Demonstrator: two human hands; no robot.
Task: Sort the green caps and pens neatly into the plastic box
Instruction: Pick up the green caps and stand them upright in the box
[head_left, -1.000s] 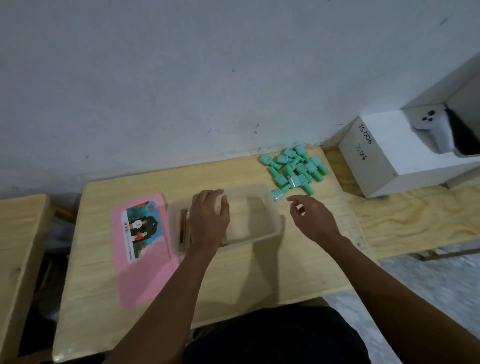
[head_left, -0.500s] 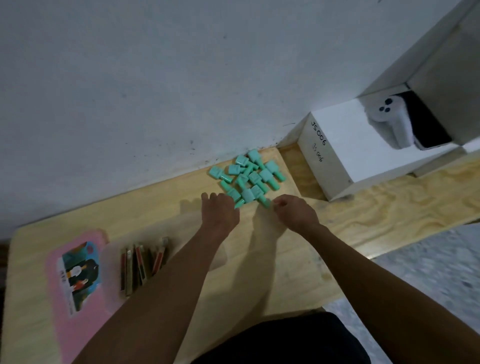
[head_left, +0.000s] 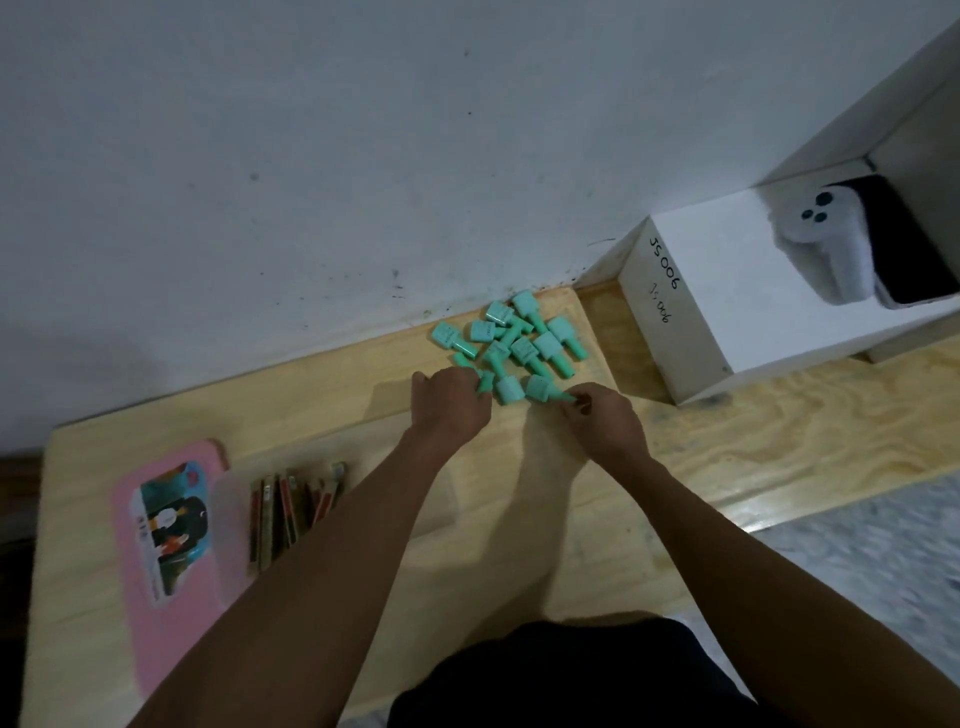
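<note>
With left grip (head_left: 451, 405) and right grip (head_left: 605, 423) each pinching a teal-green plastic cap (head_left: 541, 388), we lift gently, sparing the pile (head_left: 524, 347) just beyond.

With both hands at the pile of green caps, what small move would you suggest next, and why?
Probably lift both hands and carry what they hold to the plastic box. The left hand and right hand each seem to pinch one of the green caps at the pile's near edge, and the box, holding pens, lies nearer.
</note>
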